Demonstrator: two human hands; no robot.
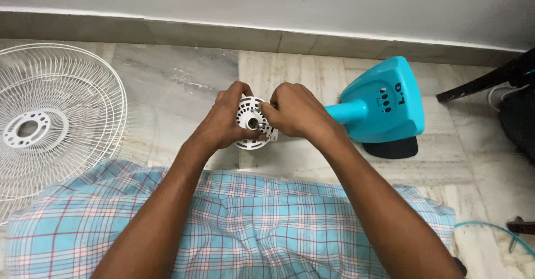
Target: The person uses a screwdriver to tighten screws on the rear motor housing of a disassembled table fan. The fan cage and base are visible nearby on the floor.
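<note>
My left hand [223,120] grips the left side of a white round fan motor housing [249,124] with slots and a metal shaft at its centre. My right hand [295,111] pinches the housing's upper right edge with the fingertips. The housing joins a turquoise fan stand neck that runs right to a turquoise wedge-shaped base [384,103] with a black underside, lying on the marble floor. Both hands meet over the housing, hiding much of it.
A white wire fan guard [50,123] lies flat on the floor at the left. A blue checked cloth [239,223] covers my lap. A dark furniture leg [479,84] and a cable sit at the right. A grey skirting and wall run along the top.
</note>
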